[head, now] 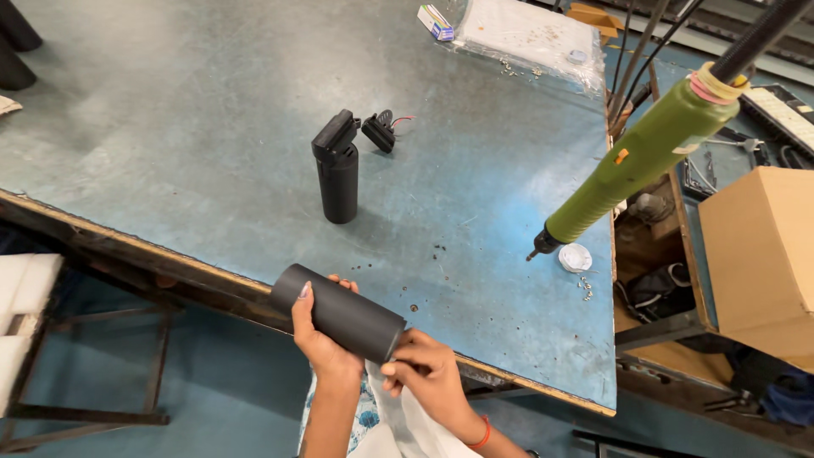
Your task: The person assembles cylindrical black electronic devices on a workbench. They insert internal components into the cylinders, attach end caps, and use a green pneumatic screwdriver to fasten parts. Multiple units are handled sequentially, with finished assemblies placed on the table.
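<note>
The left hand has its grip wrapped around a black cylinder, thumb over the top and fingers curled beneath, closed firmly on the middle of the tube. The right hand pinches at the tube's near end, fingertips closed on its rim; whether a small part sits between them cannot be made out. The cylinder is held in the air just in front of the near edge of the counter, tilted with its far end up to the left.

It looks like a stiff, matte plastic casing, smooth and likely light; the dull finish should give fair friction, and the mid-body wrap seems the soundest place to hold it.

On the counter, well apart, a similar black housing stands upright with an angled head, a small black part with wires just beside it. A green powered screwdriver hangs tilted at the right, tip down above the worn blue surface, near a small white cap and loose screws. A cardboard box sits farther right.
</note>
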